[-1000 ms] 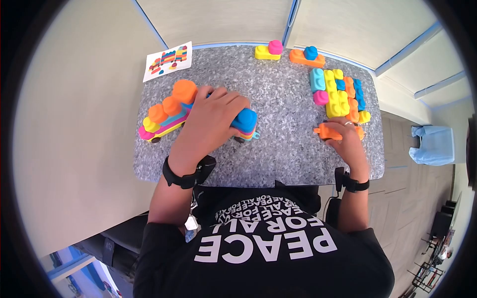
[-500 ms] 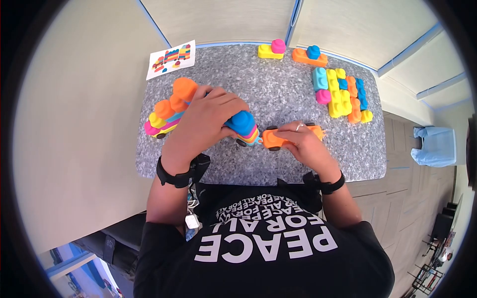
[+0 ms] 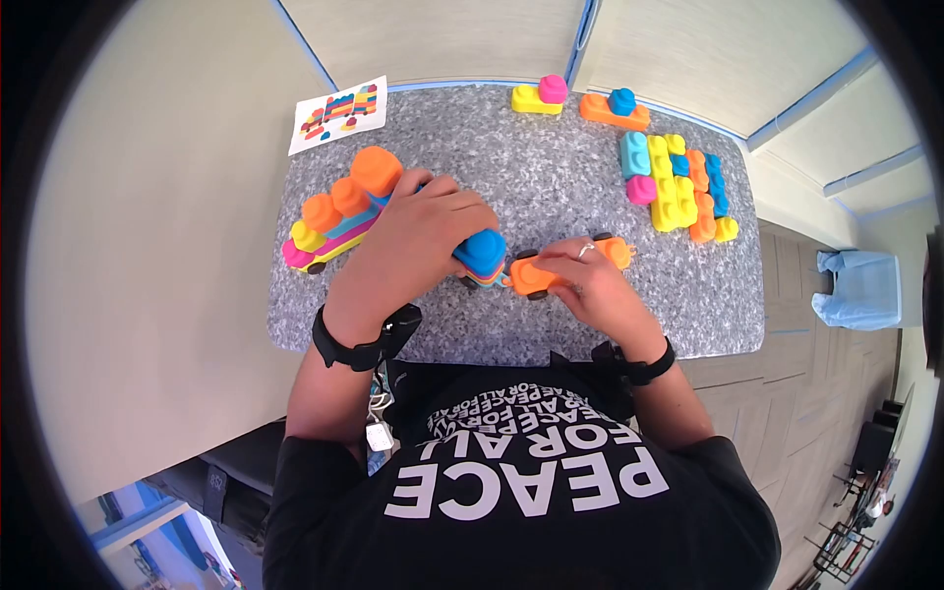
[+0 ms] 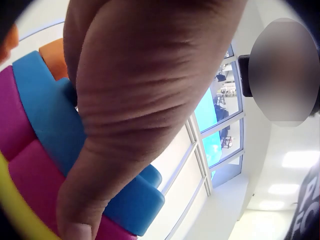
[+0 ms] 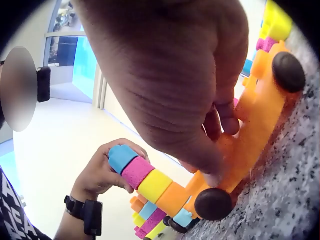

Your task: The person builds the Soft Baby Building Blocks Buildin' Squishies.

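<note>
A person's left hand (image 3: 421, 236) grips the blue-topped stack of blocks (image 3: 483, 254) on a speckled surface (image 3: 511, 177), its thumb and fingers round the sides. The right hand (image 3: 594, 285) pinches an orange wheeled base (image 3: 531, 276), whose end meets the stack's light-blue hitch. Joined blocks (image 3: 673, 192) lie toward the surface's right side, and a picture card (image 3: 338, 115) lies at its far left corner.

The tabletop (image 3: 560, 187) is viewed downward and forward from the head. From its wrist, the left hand (image 3: 413, 236) is framed very closely, blocks (image 4: 45, 110) at nine o'clock. Low at the right wrist, the orange wagon (image 3: 531, 277) is caught at three o'clock, the left hand at eight; both are shared with the head view.
</note>
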{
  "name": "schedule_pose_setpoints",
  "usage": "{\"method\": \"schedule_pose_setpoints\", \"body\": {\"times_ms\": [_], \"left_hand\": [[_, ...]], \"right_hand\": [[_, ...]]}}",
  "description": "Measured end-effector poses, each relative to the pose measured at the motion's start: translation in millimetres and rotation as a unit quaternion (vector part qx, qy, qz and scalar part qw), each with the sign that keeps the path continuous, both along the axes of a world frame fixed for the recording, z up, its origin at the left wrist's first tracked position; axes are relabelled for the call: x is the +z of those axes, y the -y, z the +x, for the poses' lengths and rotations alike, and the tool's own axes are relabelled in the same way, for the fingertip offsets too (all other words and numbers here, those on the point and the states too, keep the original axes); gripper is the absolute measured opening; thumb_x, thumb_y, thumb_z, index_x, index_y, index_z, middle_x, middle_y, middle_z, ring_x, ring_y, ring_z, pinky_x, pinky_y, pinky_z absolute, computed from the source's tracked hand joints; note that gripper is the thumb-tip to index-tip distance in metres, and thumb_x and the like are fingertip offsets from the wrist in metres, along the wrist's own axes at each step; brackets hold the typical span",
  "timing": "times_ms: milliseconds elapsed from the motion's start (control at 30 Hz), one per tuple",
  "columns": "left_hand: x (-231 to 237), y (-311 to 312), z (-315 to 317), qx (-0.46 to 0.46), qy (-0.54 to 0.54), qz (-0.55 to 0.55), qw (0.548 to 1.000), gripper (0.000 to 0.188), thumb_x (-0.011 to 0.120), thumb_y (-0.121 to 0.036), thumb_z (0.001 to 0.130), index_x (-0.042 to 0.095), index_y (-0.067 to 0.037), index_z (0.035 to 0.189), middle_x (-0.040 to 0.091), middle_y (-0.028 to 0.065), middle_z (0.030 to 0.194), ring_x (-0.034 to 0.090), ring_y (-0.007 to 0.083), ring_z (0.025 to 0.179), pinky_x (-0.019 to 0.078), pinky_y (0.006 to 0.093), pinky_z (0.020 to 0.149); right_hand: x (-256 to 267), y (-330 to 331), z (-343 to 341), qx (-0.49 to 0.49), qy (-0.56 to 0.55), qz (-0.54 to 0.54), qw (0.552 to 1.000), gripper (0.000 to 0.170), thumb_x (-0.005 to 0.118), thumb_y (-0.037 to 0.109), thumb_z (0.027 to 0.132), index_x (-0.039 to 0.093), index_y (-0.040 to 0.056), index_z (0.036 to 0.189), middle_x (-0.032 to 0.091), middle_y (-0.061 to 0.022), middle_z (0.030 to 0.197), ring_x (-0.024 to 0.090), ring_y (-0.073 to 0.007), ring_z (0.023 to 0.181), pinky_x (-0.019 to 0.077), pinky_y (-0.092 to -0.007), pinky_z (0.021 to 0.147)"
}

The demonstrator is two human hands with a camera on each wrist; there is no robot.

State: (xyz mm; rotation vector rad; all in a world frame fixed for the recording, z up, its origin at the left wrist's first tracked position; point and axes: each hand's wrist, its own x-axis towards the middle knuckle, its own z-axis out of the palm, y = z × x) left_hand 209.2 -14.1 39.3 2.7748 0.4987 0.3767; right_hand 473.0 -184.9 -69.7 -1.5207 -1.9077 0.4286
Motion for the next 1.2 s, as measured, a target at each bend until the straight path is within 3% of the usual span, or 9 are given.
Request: {"method": "schedule_pose_setpoints", "body": {"times_ms": [167,267,467,567,667,767,867,1067,1200], "left_hand": [[-6.4,-5.7,-7.9,0.005,0.033,-0.003,0.999,0.054,0.100,-0.008,0.066,0.078,-0.017,0.115,0.080,-0.0048,0.119,0.070,0.0248,0.124,0.0449,0.0454,0.118],[-3.6,-8.0,-11.1,0.018,0.004,0.003,1.000,0.054,0.099,-0.005,0.067,0.078,-0.018,0.115,0.080,-0.0051,0.120,0.070,0.0250,0.128,0.0441,0.0477,0.121],[7.5,31.0,-7.7,0.044,-0.011,0.146,0.988,0.057,0.096,-0.009,0.075,0.077,-0.016,0.128,0.076,0.0010,0.133,0.070,0.0261,0.131,0.0418,0.0537,0.131],[7.7,69.7,-2.6,-0.045,0.086,-0.007,0.995,0.056,0.094,-0.018,0.084,0.077,-0.012,0.136,0.073,0.0061,0.145,0.072,0.0309,0.132,0.0551,0.0516,0.121],[-24.2,100.8,-0.6,-0.086,0.077,-0.172,0.978,0.063,0.090,-0.024,0.093,0.069,-0.009,0.151,0.065,0.0105,0.161,0.073,0.0383,0.134,0.0662,0.0480,0.101],[-58.7,106.8,2.7,0.020,-0.015,-0.209,0.978,0.074,0.086,-0.023,0.100,0.056,-0.006,0.165,0.053,0.0146,0.175,0.071,0.0444,0.137,0.0684,0.0468,0.093],[-95.6,104.5,1.9,0.090,0.027,-0.185,0.978,0.080,0.082,-0.022,0.103,0.046,-0.005,0.172,0.048,0.0169,0.179,0.071,0.0453,0.138,0.0680,0.0492,0.096],[-132.5,95.6,3.0,0.113,0.049,-0.156,0.980,0.077,0.082,-0.022,0.104,0.048,-0.004,0.171,0.053,0.0179,0.176,0.070,0.0455,0.140,0.0670,0.0499,0.101],[-136.4,93.8,3.4,0.114,0.076,-0.166,0.977,0.074,0.082,-0.022,0.104,0.051,-0.005,0.170,0.058,0.0183,0.172,0.070,0.0443,0.142,0.0656,0.0495,0.106]], "right_hand": [[-1.7,10.9,10.2,-0.090,0.133,-0.012,0.987,0.062,0.100,0.018,0.078,0.081,0.0163,0.137,0.078,-0.0037,0.135,0.069,-0.0319,0.130,0.0518,-0.0504,0.110],[-4.5,18.0,12.6,-0.075,0.075,-0.061,0.992,0.066,0.103,0.021,0.075,0.082,0.0167,0.138,0.078,-0.0057,0.137,0.069,-0.0339,0.130,0.0535,-0.0502,0.112],[-4.4,21.4,-0.1,-0.083,0.064,-0.049,0.993,0.066,0.102,0.021,0.077,0.082,0.0160,0.139,0.077,-0.0066,0.137,0.070,-0.0350,0.129,0.0536,-0.0510,0.111],[-3.6,21.7,-0.9,-0.088,0.057,-0.055,0.993,0.065,0.101,0.021,0.078,0.082,0.0157,0.139,0.078,-0.0066,0.136,0.070,-0.0349,0.128,0.0535,-0.0511,0.110],[-11.7,21.4,1.0,-0.092,0.063,-0.038,0.993,0.064,0.100,0.020,0.079,0.082,0.0188,0.139,0.077,-0.0019,0.135,0.070,-0.0299,0.130,0.0507,-0.0498,0.109],[-7.5,21.4,-0.3,-0.091,0.053,-0.047,0.993,0.064,0.101,0.021,0.078,0.081,0.0190,0.140,0.077,-0.0016,0.136,0.070,-0.0296,0.130,0.0509,-0.0499,0.109],[-9.0,22.9,-1.5,-0.096,0.057,-0.050,0.993,0.065,0.101,0.022,0.078,0.081,0.0192,0.140,0.077,-0.0011,0.136,0.070,-0.0293,0.130,0.0510,-0.0500,0.108],[-10.4,24.7,-6.0,-0.106,0.066,-0.047,0.991,0.065,0.101,0.023,0.078,0.081,0.0192,0.139,0.077,0.0000,0.136,0.070,-0.0283,0.130,0.0505,-0.0497,0.108],[-5.3,23.8,-2.5,-0.087,0.025,-0.046,0.995,0.060,0.100,0.024,0.082,0.080,0.0125,0.138,0.078,-0.0072,0.138,0.072,-0.0350,0.130,0.0536,-0.0519,0.110]]}}
